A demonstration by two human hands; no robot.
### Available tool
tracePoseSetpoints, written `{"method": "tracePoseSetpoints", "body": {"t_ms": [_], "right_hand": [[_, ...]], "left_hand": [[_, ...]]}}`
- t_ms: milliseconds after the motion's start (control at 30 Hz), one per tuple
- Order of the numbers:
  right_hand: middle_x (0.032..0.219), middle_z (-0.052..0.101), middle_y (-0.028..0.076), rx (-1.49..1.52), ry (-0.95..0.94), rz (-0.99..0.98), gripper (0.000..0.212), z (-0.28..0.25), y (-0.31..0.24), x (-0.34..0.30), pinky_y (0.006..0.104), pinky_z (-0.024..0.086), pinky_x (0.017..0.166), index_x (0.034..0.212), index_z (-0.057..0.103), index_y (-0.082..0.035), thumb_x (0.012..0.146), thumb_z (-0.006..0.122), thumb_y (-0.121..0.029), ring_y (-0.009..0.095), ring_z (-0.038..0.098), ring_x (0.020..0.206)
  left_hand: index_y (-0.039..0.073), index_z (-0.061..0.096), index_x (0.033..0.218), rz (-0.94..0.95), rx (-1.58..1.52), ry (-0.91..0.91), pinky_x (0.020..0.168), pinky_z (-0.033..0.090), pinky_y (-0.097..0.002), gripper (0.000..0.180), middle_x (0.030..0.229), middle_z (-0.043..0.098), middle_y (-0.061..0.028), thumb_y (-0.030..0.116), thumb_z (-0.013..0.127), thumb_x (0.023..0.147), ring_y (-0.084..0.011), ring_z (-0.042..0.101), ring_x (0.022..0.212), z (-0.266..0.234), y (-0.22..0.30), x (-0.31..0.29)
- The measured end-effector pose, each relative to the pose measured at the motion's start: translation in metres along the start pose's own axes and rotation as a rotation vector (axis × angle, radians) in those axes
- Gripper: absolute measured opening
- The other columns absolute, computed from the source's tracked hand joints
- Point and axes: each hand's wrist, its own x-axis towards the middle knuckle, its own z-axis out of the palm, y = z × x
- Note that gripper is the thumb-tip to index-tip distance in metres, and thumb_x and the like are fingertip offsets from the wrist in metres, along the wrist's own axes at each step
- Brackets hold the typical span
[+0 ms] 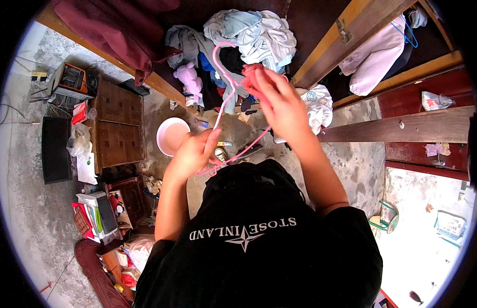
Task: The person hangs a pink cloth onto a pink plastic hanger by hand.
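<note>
Left hand (193, 151) is closed on the lower end of a pink hanger (225, 97); right hand (279, 105) grips its upper part together with a red garment (253, 77) bunched at the fingers. The hanger is held in the air above the floor (351, 164), its hook near the clothes pile (248, 36). Judged: the garment is not yet seated on the hanger; the pile remains unsorted. A pink basin (171, 136) on the floor appears empty.
</note>
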Motion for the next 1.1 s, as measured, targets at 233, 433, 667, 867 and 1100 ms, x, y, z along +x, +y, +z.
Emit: {"method": "tracePoseSetpoints", "body": {"t_ms": [233,433,667,867,1100], "right_hand": [[0.135,0.058,0.008,0.085,0.034,-0.037,0.064,-0.001,0.0,0.003,0.0389,0.057,0.087,0.139,0.059,-0.018,0.078,0.073,-0.003,0.03,0.065,0.108],[0.135,0.058,0.008,-0.086,0.005,0.083,0.059,-0.013,0.045,-0.01,0.0408,0.055,0.09,0.141,0.058,-0.018,0.084,0.069,-0.005,0.034,0.064,0.11],[0.13,0.061,0.014,0.41,0.077,0.388,0.048,0.008,0.053,-0.016,0.0318,0.047,0.099,0.139,0.052,-0.002,0.094,0.065,-0.009,0.022,0.062,0.115],[0.108,0.068,0.007,1.471,-0.03,1.074,0.04,0.002,0.036,-0.003,0.03,0.055,0.074,0.127,0.059,-0.006,0.097,0.069,-0.029,0.017,0.067,0.089],[0.097,0.069,0.005,1.362,-0.152,0.931,0.037,0.005,0.038,-0.002,0.031,0.056,0.066,0.12,0.062,-0.005,0.09,0.076,-0.021,0.015,0.066,0.075]], "left_hand": [[0.0,0.06,0.08,0.049,-0.009,0.098,0.041,0.047,-0.0282,0.044,0.05,0.056,-0.0054,0.032,0.049,0.107,-0.0181,0.069,0.049,-0.005,-0.007,-0.002],[0.001,0.058,0.075,0.118,-0.182,0.017,0.039,0.045,-0.0273,0.045,0.047,0.053,-0.002,0.03,0.048,0.108,-0.0136,0.059,0.039,-0.014,-0.014,-0.015],[0.002,0.063,0.081,0.125,0.105,-0.005,0.042,0.047,-0.0319,0.036,0.047,0.053,-0.0064,0.027,0.055,0.105,-0.0175,0.058,0.038,-0.006,0.005,-0.016],[0.003,0.062,0.082,0.534,0.673,0.072,0.046,0.047,-0.0408,0.028,0.053,0.057,-0.0136,0.026,0.063,0.099,-0.0288,0.059,0.044,0.015,-0.022,0.013],[0.006,0.06,0.078,0.545,0.87,0.099,0.048,0.046,-0.0448,0.028,0.053,0.055,-0.0139,0.027,0.069,0.094,-0.0334,0.058,0.048,0.018,-0.029,0.019]]}}
